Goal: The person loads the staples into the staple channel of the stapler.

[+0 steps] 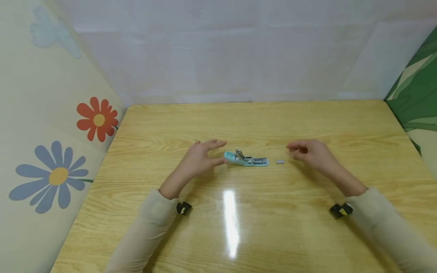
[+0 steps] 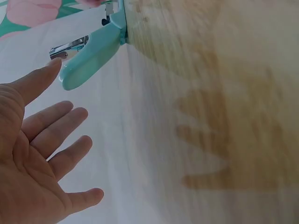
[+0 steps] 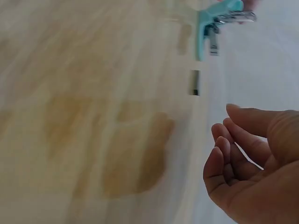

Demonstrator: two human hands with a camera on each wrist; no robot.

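Observation:
A teal stapler (image 1: 250,162) lies on the table, swung wide apart, its teal cover (image 2: 91,58) tilted up toward the left and its metal parts (image 3: 233,17) exposed. Beside its right end is a small grey strip of staples (image 1: 280,162), also seen in the right wrist view as a short dark strip (image 3: 195,83). My left hand (image 1: 201,159) has its fingers spread, the thumb tip at the raised cover; whether it touches cannot be told. To the right of the strip hovers my right hand (image 1: 314,153), fingers loosely bent, holding nothing.
The wood-grain table (image 1: 290,227) has a bright light reflection in front of the stapler. A white sheet (image 1: 218,57) hangs behind it. A flower-patterned wall (image 1: 30,125) stands on the left, a green leaf pattern (image 1: 420,87) on the right.

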